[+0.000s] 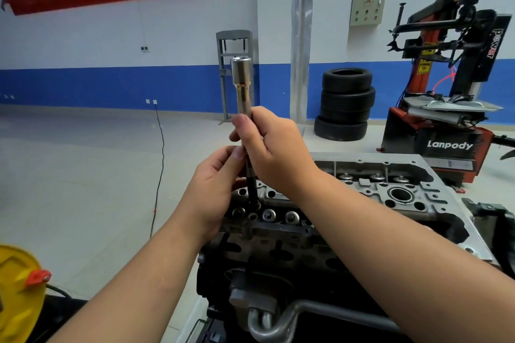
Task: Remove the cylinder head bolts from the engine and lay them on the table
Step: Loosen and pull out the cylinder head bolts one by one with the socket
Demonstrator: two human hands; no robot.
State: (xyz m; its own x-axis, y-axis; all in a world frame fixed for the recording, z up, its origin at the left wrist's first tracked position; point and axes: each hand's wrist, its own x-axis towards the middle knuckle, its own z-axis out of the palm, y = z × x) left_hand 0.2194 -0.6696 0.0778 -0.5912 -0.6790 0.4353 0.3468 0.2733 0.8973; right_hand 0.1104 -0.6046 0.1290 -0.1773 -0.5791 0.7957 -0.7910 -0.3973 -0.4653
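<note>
The engine's cylinder head [401, 192] fills the lower right, its top exposed with valve springs and holes. A long chrome socket [242, 86] stands upright above it, joined to a dark bolt shank [252, 189] whose lower end reaches a hole in the head. My right hand [270, 147] grips the joint just below the socket. My left hand [214, 184] pinches the dark shank lower down with thumb and fingertips. The shank's lower tip is partly hidden among the head's parts.
A stack of tyres [345, 103] stands behind the engine, with a red tyre changer [446, 97] at the right. A yellow object [16, 287] sits at the lower left. A black cable [158, 175] runs across the floor. A grey metal pipe [292, 317] curves below the engine.
</note>
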